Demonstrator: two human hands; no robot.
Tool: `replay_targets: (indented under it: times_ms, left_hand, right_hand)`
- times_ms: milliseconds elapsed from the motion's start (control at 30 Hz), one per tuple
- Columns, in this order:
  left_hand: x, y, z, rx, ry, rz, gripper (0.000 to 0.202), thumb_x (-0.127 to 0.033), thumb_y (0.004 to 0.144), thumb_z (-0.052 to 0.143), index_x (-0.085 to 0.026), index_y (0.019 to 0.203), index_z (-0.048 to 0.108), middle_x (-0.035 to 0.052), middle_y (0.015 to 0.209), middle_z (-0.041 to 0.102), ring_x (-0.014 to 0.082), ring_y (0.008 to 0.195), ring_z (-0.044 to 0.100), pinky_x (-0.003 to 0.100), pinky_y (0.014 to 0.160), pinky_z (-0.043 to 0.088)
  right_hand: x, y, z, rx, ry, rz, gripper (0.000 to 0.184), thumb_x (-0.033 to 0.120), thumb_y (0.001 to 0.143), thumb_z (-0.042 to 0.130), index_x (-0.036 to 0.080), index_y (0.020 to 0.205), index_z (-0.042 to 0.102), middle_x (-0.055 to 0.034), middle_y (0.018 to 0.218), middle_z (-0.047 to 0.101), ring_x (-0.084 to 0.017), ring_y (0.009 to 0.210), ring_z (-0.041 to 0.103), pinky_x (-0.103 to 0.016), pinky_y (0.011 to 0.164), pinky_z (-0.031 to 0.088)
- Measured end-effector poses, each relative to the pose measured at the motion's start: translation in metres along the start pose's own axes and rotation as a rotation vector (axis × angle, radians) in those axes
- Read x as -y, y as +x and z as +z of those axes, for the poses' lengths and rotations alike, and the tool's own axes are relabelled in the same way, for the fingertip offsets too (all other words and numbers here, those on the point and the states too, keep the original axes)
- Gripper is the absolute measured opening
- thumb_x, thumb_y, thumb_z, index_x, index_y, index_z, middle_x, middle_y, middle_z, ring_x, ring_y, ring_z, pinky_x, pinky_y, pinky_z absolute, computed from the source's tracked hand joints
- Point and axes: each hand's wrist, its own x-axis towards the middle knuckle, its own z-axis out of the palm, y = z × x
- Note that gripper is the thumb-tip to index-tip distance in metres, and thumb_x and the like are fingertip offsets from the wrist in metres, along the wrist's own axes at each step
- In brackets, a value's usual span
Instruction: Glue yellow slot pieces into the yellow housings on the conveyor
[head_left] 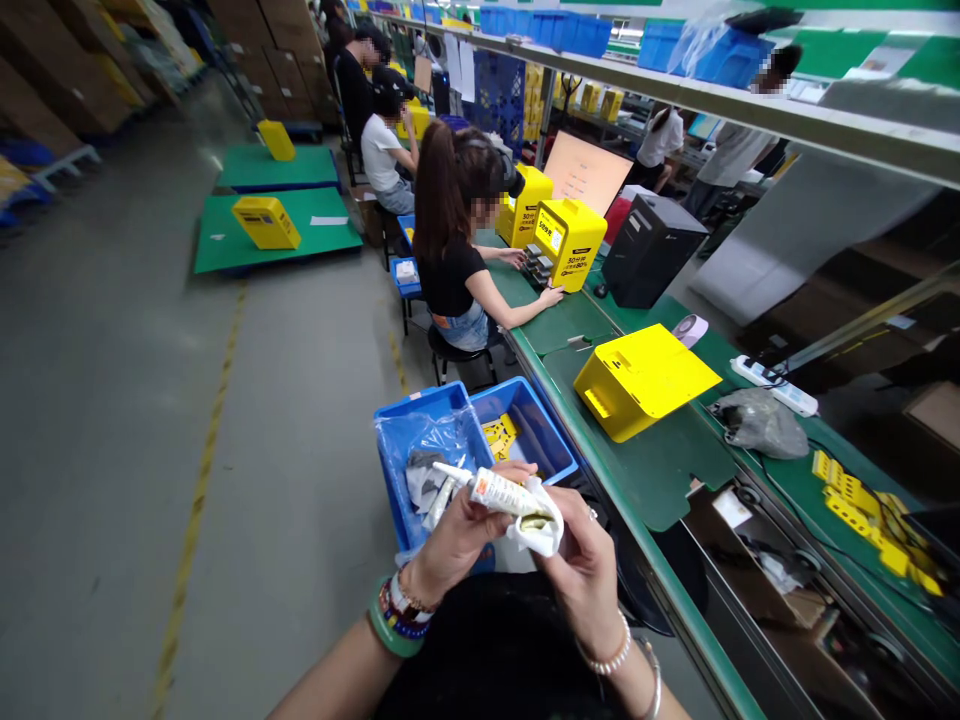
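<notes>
My left hand (pixel 450 535) grips a white squeeze tube (pixel 495 492) with a red-and-white label, its thin nozzle pointing left. My right hand (pixel 577 565) pinches a crumpled white cloth or tissue (pixel 546 520) around the tube's far end, where a yellowish smear shows. A second pale, slender tube (pixel 439 503) lies just below the nozzle, partly hidden by my left hand. Both hands are held up together over my lap, above the edge of a blue crate (pixel 420 432).
A second blue crate (pixel 525 425) holds yellow parts. On the green workbench (pixel 645 465) to the right lie a yellow housing (pixel 641 378), a grey bag (pixel 750 423), a power strip (pixel 774 385) and yellow pieces. A seated co-worker (pixel 450 235) handles a yellow machine farther along.
</notes>
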Motion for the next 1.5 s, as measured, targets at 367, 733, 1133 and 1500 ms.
replay_targets:
  times_ms: [367,733,1133,1500]
  left_hand:
    - [0.003,-0.008,0.018,-0.229,-0.016,0.027,0.031,-0.039,0.077,0.074,-0.02,0.102,0.069,0.0046,0.089,0.069,0.0197,0.083,0.061,0.031,0.079,0.048]
    - [-0.009,-0.013,0.026,-0.379,0.587,0.34,0.029,-0.016,0.071,0.077,-0.025,0.099,0.074,0.0055,0.1,0.064,0.0242,0.098,0.057,0.034,0.094,0.041]
    - [-0.012,-0.003,0.018,-0.378,0.355,0.197,0.019,-0.032,0.076,0.075,-0.019,0.089,0.072,0.0044,0.084,0.069,0.0202,0.079,0.061,0.028,0.073,0.046]
    - [-0.011,0.006,0.016,-0.455,-0.129,-0.008,0.025,-0.039,0.074,0.077,-0.017,0.082,0.068,0.0002,0.075,0.066,0.0135,0.07,0.059,0.025,0.068,0.047]
  right_hand:
    - [-0.008,-0.002,0.004,-0.075,-0.169,-0.092,0.047,0.016,0.081,0.063,0.033,0.125,0.056,-0.0057,0.118,0.062,-0.026,0.11,0.057,-0.041,0.095,0.044]
    - [-0.004,0.004,0.014,-0.116,-0.145,0.02,0.042,0.027,0.084,0.064,0.031,0.125,0.054,-0.0069,0.116,0.06,-0.026,0.107,0.055,-0.042,0.095,0.042]
    - [-0.005,-0.004,0.009,-0.019,0.035,0.135,0.039,0.025,0.086,0.061,0.032,0.124,0.058,-0.0053,0.117,0.061,-0.024,0.105,0.055,-0.036,0.092,0.043]
    - [-0.018,-0.009,-0.01,0.066,0.402,0.353,0.037,0.039,0.081,0.068,0.026,0.115,0.069,-0.0071,0.114,0.068,-0.03,0.106,0.06,-0.043,0.099,0.042]
